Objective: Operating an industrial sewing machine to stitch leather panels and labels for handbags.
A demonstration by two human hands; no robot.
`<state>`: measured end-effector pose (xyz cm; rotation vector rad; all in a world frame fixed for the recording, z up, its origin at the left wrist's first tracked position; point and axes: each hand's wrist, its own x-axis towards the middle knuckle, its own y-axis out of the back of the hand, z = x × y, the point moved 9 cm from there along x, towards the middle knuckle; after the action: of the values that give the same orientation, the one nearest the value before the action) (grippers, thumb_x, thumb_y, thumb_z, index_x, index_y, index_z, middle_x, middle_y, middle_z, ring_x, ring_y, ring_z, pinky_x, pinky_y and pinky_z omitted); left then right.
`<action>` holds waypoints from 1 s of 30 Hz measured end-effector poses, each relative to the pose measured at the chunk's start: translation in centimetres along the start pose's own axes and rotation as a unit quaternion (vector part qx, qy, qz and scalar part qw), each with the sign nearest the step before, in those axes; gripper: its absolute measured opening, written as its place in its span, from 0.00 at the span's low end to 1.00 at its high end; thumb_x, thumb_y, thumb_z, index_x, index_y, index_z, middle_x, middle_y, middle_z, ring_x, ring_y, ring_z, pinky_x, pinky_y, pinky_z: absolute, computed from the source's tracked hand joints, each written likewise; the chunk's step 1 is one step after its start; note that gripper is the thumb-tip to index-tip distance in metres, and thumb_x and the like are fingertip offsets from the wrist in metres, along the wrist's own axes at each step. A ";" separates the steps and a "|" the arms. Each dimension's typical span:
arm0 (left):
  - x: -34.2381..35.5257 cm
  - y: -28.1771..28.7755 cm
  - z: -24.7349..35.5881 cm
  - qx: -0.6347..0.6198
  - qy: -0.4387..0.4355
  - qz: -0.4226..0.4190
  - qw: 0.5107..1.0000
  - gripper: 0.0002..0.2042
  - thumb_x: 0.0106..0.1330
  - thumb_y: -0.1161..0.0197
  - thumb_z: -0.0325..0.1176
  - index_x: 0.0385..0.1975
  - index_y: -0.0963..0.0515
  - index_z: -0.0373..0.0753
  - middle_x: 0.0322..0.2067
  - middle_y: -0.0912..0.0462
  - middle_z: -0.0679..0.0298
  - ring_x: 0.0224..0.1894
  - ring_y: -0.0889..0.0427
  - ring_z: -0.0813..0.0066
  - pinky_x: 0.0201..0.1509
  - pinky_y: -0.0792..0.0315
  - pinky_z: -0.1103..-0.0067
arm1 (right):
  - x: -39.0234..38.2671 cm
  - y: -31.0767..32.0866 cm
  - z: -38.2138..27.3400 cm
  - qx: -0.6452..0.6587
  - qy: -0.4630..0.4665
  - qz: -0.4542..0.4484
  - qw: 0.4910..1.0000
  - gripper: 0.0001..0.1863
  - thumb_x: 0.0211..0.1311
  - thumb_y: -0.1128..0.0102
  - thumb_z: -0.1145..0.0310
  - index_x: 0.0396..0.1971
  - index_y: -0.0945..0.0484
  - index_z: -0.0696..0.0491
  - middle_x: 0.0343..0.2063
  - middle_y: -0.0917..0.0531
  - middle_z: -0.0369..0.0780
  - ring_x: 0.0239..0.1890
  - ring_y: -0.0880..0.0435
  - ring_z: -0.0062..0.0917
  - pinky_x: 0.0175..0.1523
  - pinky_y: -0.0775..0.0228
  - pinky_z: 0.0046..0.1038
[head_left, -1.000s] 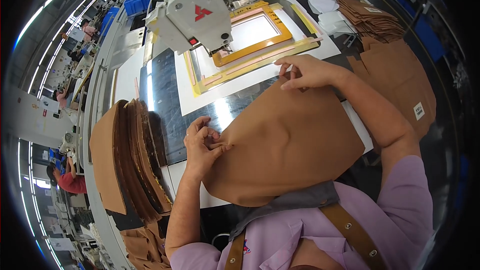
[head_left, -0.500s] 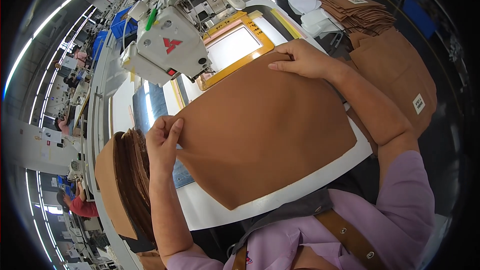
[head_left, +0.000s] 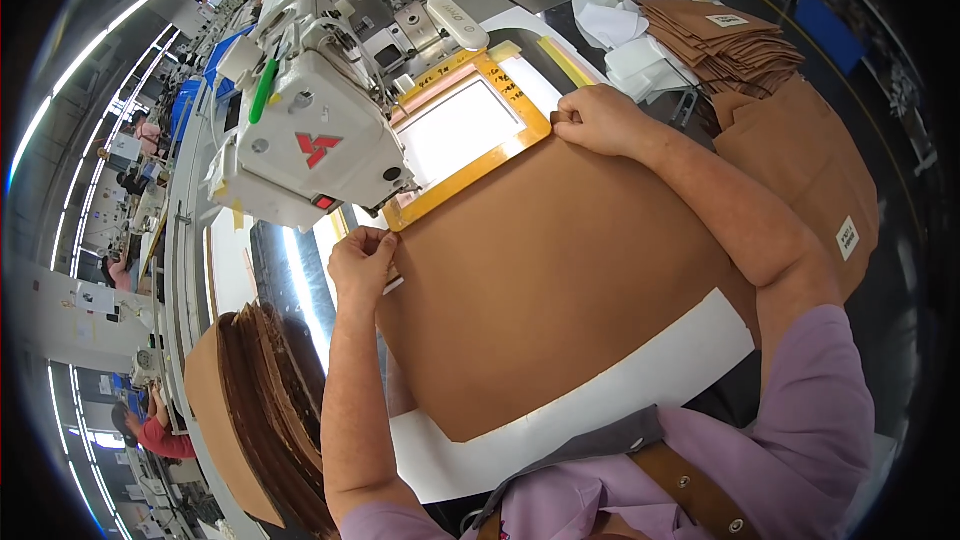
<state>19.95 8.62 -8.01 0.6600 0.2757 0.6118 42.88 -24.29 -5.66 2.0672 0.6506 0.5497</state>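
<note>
Head view: left hand [head_left: 362, 265] and right hand [head_left: 605, 122] pinch brown panel [head_left: 560, 280] at far edge.
Far edge runs along yellow frame [head_left: 475, 177]; bare white sheet [head_left: 600, 397] extends past near edge.

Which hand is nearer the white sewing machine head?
Left. The left hand is just in front of the sewing machine head, at the brown sheet; the right hand is farther off, by the yellow frame's right corner.

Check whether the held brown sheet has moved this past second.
Yes. Relative to the sewing machine head, the brown sheet has moved forward: its far edge, short of the orange frame a second ago, now lies along the frame's near side.
</note>
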 end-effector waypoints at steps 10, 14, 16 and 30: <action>9.0 1.5 4.1 0.268 -0.110 0.091 0.953 0.11 0.62 0.29 0.29 0.42 0.15 0.31 0.31 0.12 0.59 0.38 0.13 0.63 0.47 0.21 0.71 | 11.4 -0.8 0.5 -0.032 -0.032 0.001 0.999 0.12 0.60 0.37 0.58 0.31 0.13 0.52 0.33 0.12 0.46 0.39 0.13 0.41 0.46 0.22 0.40; 12.0 2.0 5.0 0.225 -0.163 0.095 0.956 0.12 0.62 0.29 0.30 0.42 0.15 0.32 0.32 0.12 0.58 0.39 0.13 0.61 0.47 0.21 0.70 | 15.8 -1.0 1.3 -0.056 -0.081 0.023 0.995 0.16 0.64 0.36 0.54 0.40 0.11 0.49 0.41 0.11 0.45 0.46 0.12 0.40 0.51 0.21 0.39; 12.2 0.9 5.1 0.204 -0.188 0.092 0.956 0.12 0.62 0.29 0.31 0.43 0.15 0.32 0.33 0.12 0.57 0.39 0.13 0.60 0.47 0.21 0.70 | 17.8 -1.3 1.5 -0.061 -0.099 0.039 0.992 0.18 0.64 0.36 0.52 0.41 0.11 0.50 0.42 0.11 0.45 0.48 0.12 0.41 0.52 0.21 0.40; 9.8 3.9 2.5 0.060 -0.285 0.128 0.948 0.14 0.63 0.30 0.35 0.44 0.15 0.33 0.37 0.11 0.52 0.43 0.12 0.54 0.49 0.22 0.68 | 17.5 1.6 0.3 -0.002 0.081 0.179 0.980 0.20 0.67 0.38 0.55 0.55 0.17 0.47 0.48 0.12 0.42 0.51 0.13 0.38 0.56 0.22 0.39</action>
<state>27.06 15.84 -4.10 0.9678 -0.3207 0.6261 56.88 -14.25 -2.01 2.1640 0.3662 0.9318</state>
